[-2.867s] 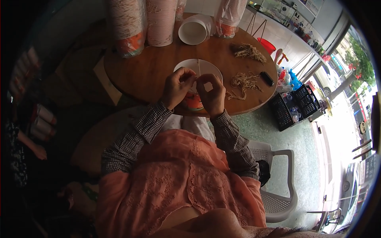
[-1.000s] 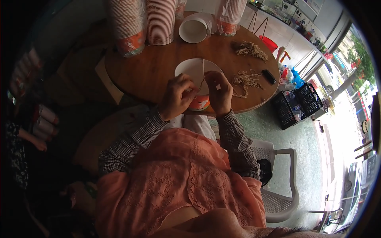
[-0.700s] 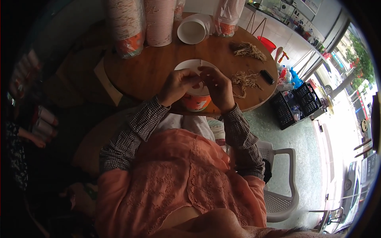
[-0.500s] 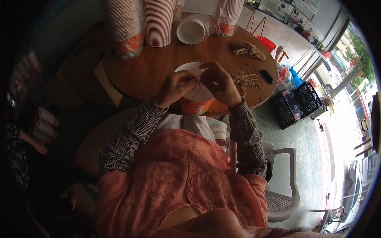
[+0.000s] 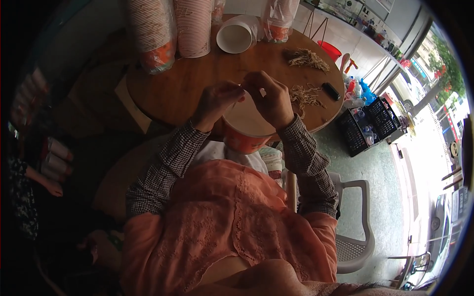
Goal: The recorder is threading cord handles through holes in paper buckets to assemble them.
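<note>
My left hand (image 5: 216, 104) and my right hand (image 5: 275, 102) meet above a round paper tub (image 5: 244, 141) with a red-orange outside and a pale inside. The fingers of both are closed in a pinch, tips nearly touching. What they pinch is too small and shadowed to make out. Below them, the tub is at the near edge of the round wooden table (image 5: 187, 89), partly covered by my hands. Just right of my right hand lies a loose spread of thin tan strands (image 5: 305, 97). Farther back is a thicker tan bundle (image 5: 308, 59).
Tall stacks of paper tubs (image 5: 192, 29), some plastic-wrapped (image 5: 153, 34), line the far side. One white tub (image 5: 234, 39) lies tipped there. A black oblong object (image 5: 331, 91) sits at the right edge. Black crates (image 5: 358, 130) and a grey chair (image 5: 366, 212) stand right. Another person's arm (image 5: 47, 183) shows left.
Both hands have risen slightly away from me, still pinched together. The tub has shifted toward me. A thin strand seen hanging between the hands earlier is no longer distinct.
</note>
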### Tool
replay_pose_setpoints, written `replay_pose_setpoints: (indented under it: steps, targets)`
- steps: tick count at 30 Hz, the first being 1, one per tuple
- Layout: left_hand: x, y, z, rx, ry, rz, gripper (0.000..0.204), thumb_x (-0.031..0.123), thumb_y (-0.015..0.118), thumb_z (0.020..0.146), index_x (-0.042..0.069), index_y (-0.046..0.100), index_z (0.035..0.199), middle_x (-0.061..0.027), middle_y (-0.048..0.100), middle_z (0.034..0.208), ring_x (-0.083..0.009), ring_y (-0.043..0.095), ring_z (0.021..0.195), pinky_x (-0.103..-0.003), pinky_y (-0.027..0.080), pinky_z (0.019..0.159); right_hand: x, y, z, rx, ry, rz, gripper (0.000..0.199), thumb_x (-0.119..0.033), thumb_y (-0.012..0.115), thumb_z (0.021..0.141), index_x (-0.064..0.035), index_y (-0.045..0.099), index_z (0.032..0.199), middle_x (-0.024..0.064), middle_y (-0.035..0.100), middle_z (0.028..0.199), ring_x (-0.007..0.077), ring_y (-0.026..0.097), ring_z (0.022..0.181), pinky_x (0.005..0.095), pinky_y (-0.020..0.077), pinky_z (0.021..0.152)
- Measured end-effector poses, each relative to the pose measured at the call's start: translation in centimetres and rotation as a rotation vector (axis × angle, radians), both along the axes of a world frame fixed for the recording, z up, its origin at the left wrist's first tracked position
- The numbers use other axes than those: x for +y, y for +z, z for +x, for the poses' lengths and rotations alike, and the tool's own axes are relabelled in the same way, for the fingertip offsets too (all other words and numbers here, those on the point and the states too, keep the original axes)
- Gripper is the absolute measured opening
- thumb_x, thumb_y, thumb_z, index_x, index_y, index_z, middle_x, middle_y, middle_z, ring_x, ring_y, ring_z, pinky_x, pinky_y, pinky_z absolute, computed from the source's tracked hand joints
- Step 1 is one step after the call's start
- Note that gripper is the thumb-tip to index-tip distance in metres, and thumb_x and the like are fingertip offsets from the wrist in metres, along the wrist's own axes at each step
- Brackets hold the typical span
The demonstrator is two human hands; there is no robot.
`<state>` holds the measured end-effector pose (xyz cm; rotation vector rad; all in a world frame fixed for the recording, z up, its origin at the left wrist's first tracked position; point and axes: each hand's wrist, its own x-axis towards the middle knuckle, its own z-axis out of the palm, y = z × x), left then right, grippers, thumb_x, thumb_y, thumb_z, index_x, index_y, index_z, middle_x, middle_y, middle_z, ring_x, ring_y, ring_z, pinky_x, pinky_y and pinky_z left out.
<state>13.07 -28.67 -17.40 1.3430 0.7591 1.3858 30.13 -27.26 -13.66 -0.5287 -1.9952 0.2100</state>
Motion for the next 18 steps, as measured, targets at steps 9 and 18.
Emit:
replay_pose_setpoints:
  steps: [9,18]
  targets:
    - [-1.2,-2.0,-2.6,0.607,0.317,0.614,0.003,0.008,0.063,0.083,0.006,0.061,0.082,-0.0044,0.063,0.088,-0.0174,0.061,0.091,-0.034,0.038,0.094,4.0,1.6,2.1,0.334,-0.206,0.008,0.011,-0.006,0.066,0.084,-0.0031,0.059,0.092,0.0102,0.067,0.082,0.019,0.067,0.073,0.0301,0.0518,0.067]
    - [-0.2,-2.3,-4.0,0.753,0.354,0.813,0.008,0.008,0.065,0.08,0.009,0.062,0.087,-0.0046,0.065,0.083,-0.0215,0.063,0.082,-0.041,0.034,0.098,6.4,0.0,3.7,0.28,-0.122,-0.126,0.013,-0.007,0.063,0.086,-0.0037,0.062,0.099,0.0077,0.067,0.082,0.0134,0.066,0.077,0.0288,0.0515,0.069]
